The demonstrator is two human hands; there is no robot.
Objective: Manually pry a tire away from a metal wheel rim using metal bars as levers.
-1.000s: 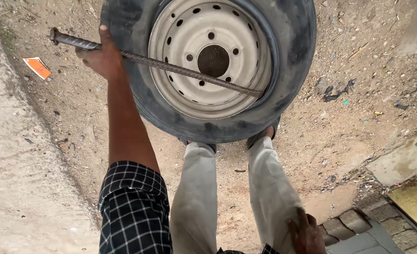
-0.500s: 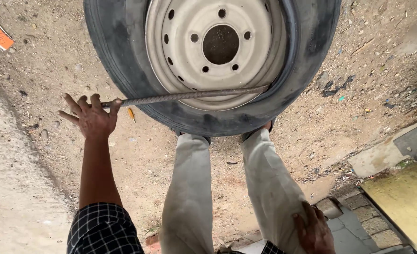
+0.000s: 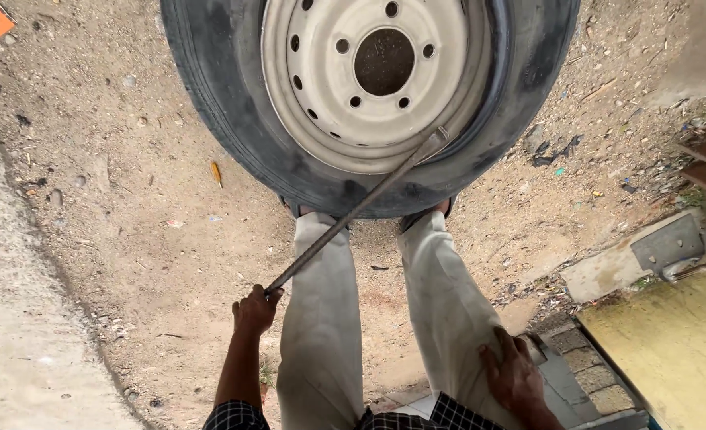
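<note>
Head view looks down on a long metal bar (image 3: pixel 353 211), whose far tip is wedged between the pale steel rim (image 3: pixel 369 80) and the black tyre (image 3: pixel 233 103). From that tyre the bar slants back and down to the left hand (image 3: pixel 255 309), which is closed around its near end. The tyre lies flat on the sandy ground (image 3: pixel 130 223), its near edge over the person's feet. Nearer than the tyre, the right hand (image 3: pixel 514 372) rests with fingers spread on the right trouser leg (image 3: pixel 448 302).
</note>
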